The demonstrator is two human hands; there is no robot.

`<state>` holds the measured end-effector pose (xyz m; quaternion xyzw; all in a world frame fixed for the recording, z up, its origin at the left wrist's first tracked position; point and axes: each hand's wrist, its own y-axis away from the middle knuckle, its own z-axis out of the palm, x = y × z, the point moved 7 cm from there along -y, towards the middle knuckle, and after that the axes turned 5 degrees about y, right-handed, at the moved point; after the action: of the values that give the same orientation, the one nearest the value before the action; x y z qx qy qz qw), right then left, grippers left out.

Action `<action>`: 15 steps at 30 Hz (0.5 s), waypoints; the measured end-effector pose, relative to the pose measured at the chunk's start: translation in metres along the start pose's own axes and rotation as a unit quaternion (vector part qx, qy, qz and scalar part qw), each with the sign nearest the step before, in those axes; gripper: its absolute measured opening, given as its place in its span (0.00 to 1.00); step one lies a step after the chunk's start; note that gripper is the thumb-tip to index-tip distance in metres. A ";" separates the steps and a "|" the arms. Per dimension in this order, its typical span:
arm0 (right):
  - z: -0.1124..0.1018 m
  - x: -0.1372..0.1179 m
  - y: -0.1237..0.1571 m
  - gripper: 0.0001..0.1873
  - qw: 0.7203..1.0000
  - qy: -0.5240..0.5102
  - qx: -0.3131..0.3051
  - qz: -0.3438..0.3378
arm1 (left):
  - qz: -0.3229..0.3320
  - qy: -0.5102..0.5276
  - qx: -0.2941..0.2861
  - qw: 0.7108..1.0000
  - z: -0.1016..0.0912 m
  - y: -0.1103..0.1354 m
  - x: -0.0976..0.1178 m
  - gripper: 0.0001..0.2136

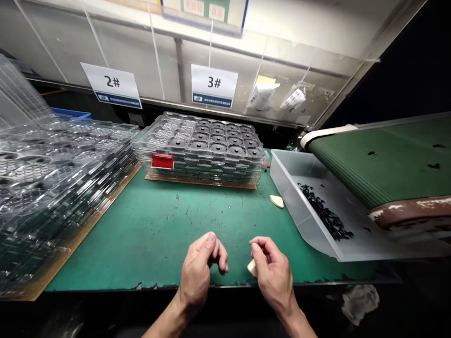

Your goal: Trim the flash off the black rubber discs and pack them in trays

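My left hand (200, 263) hovers over the front edge of the green tabletop (148, 234), its fingers curled and the thumb against the index finger. Whether anything is inside that grip is hidden. To its right, my right hand (273, 267) is closed, with a small cream-coloured piece (252, 267) showing under the thumb and fingers. The two hands are apart. Farther back, a cream wedge-shaped piece (276, 201) lies flat on the table, beside the wall of a translucent plastic bin (296, 206).
Small black parts (326, 213) lie heaped in the bin, below the end of a green conveyor belt (387, 159) carrying a few more. Stacked clear trays (200, 150) with a red tag (162, 161) stand at the back. Another tray stack (63, 188) fills the left side.
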<state>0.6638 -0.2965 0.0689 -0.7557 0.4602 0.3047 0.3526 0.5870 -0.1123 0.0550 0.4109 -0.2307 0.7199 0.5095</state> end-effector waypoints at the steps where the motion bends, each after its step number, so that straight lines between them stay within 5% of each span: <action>1: 0.001 -0.018 0.009 0.17 1.000 -0.016 -0.010 -0.017 | -0.009 0.012 -0.002 1.000 0.008 0.013 0.002 0.21; 4: 0.001 -0.086 0.033 0.07 0.986 -0.081 -0.042 -0.143 | -0.039 0.048 0.001 0.998 0.027 0.049 0.009 0.21; 7: -0.005 -0.134 0.048 0.15 0.956 -0.102 -0.048 -0.272 | -0.057 0.052 0.020 0.997 0.031 0.071 0.016 0.22; 15: -0.003 -0.144 0.058 0.12 0.942 -0.024 -0.046 -0.331 | -0.063 -0.100 0.068 0.991 0.018 0.089 0.019 0.23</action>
<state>0.5551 -0.2491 0.1690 -0.8732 0.1608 0.2094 0.4097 0.5087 -0.1486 0.0877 0.5282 -0.2048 0.6556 0.4993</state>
